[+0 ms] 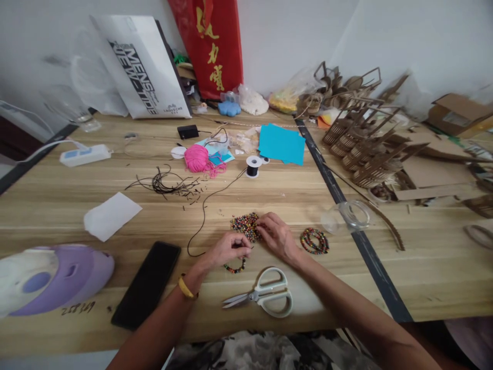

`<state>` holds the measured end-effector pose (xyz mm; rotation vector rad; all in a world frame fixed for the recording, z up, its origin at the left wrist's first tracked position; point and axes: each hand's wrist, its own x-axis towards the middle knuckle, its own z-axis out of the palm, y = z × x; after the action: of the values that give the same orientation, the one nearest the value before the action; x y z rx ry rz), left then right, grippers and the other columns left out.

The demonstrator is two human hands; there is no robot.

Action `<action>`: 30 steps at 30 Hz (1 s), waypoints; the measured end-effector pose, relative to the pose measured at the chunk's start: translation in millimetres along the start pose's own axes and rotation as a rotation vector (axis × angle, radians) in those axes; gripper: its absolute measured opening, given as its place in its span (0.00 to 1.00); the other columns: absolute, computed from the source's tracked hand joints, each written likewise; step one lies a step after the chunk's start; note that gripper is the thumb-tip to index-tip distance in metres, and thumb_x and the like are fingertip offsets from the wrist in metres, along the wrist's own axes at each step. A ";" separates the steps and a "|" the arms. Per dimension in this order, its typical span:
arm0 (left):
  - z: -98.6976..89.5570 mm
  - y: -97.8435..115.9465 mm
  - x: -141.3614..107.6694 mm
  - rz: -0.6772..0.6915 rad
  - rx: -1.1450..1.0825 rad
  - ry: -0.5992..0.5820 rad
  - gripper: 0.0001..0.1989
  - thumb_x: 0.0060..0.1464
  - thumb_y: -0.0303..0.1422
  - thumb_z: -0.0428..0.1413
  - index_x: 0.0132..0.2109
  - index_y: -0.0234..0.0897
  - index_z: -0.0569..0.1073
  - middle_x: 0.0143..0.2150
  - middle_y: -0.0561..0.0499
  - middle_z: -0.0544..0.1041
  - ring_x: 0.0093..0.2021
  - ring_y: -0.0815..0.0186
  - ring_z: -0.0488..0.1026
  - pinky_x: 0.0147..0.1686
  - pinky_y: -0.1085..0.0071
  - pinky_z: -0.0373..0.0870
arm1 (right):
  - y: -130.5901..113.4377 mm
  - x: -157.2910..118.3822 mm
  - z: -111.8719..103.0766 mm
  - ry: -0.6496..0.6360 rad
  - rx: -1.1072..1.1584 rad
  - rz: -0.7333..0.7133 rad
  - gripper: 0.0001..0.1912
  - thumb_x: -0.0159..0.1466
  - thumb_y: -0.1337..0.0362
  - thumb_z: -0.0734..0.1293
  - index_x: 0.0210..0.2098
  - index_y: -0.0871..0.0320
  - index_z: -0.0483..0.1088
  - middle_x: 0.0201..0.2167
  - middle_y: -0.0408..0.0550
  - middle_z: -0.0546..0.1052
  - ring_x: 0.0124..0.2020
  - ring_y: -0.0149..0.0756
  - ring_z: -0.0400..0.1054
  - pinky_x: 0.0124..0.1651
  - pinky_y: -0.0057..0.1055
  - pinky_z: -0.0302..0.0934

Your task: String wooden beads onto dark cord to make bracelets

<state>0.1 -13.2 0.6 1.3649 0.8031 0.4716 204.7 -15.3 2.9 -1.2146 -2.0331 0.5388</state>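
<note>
My left hand (228, 248) is closed in a pinch on the end of a black cord, whose tip pokes out by the thumb. Below these fingers a short curved string of colourful beads (235, 270) lies on the table. A loose pile of small multicoloured beads (244, 225) sits just beyond, between both hands. My right hand (278, 237) reaches to the pile's right edge, fingers bent and tips together among the beads; what they pinch is hidden. Thin black cord (203, 208) loops from the left hand back to a white spool (252, 167).
Scissors (265, 295) lie near the front edge, blades leftward. A coiled beaded strand (315, 241) rests right of my right hand. A black phone (146, 285), pink yarn (197, 158), black cord scraps (165, 182), blue sheets (282, 144) and woven baskets (356, 149) stand around.
</note>
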 end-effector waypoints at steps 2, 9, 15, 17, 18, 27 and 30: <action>-0.2 -0.5 -0.1 0.000 0.002 0.001 0.10 0.49 0.35 0.59 0.31 0.31 0.71 0.25 0.52 0.74 0.25 0.72 0.70 0.28 0.76 0.65 | -1.9 6.6 -1.5 -0.052 -0.109 -0.027 0.08 0.66 0.68 0.60 0.42 0.57 0.70 0.38 0.52 0.72 0.41 0.40 0.66 0.42 0.34 0.63; 0.0 4.8 -1.7 -0.001 0.032 0.008 0.06 0.49 0.31 0.58 0.31 0.31 0.71 0.25 0.52 0.75 0.26 0.72 0.70 0.29 0.76 0.65 | -4.0 21.9 0.4 -0.229 -0.401 -0.086 0.07 0.67 0.67 0.61 0.39 0.57 0.71 0.37 0.51 0.73 0.40 0.38 0.64 0.38 0.30 0.59; -0.5 4.3 -2.4 0.001 0.039 0.010 0.06 0.49 0.31 0.58 0.31 0.31 0.71 0.25 0.51 0.75 0.26 0.71 0.70 0.28 0.76 0.66 | -8.5 24.7 3.9 -0.271 -0.478 -0.083 0.08 0.68 0.67 0.60 0.37 0.57 0.71 0.36 0.51 0.73 0.40 0.39 0.63 0.35 0.29 0.56; -0.6 4.5 -2.6 0.000 0.037 0.006 0.06 0.50 0.31 0.58 0.31 0.31 0.71 0.25 0.51 0.75 0.25 0.71 0.70 0.28 0.76 0.66 | -9.5 25.5 4.0 -0.289 -0.492 -0.083 0.08 0.68 0.67 0.60 0.36 0.57 0.71 0.36 0.51 0.73 0.40 0.39 0.63 0.34 0.29 0.55; -0.6 4.8 -2.5 -0.002 0.037 0.004 0.07 0.50 0.32 0.57 0.31 0.31 0.71 0.25 0.51 0.75 0.25 0.71 0.70 0.28 0.76 0.66 | -9.8 25.9 3.9 -0.297 -0.492 -0.080 0.09 0.68 0.67 0.59 0.35 0.57 0.71 0.36 0.51 0.73 0.39 0.39 0.63 0.33 0.29 0.55; 0.0 6.9 -1.9 0.000 0.040 0.011 0.09 0.50 0.34 0.58 0.30 0.31 0.71 0.25 0.50 0.75 0.25 0.71 0.69 0.28 0.76 0.65 | -11.8 27.7 2.4 -0.330 -0.475 -0.092 0.09 0.67 0.67 0.59 0.34 0.58 0.70 0.34 0.52 0.73 0.38 0.38 0.64 0.34 0.28 0.55; -0.4 8.3 -2.2 -0.014 0.000 0.011 0.10 0.49 0.36 0.59 0.30 0.31 0.70 0.24 0.51 0.74 0.24 0.72 0.69 0.27 0.75 0.65 | -11.7 24.9 -0.5 -0.286 -0.386 -0.102 0.09 0.68 0.65 0.59 0.35 0.58 0.70 0.34 0.51 0.73 0.36 0.36 0.66 0.35 0.28 0.56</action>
<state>-0.5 -13.0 9.3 1.3569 0.8218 0.4686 190.3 1.0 19.6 -1.3007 -2.5122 0.2888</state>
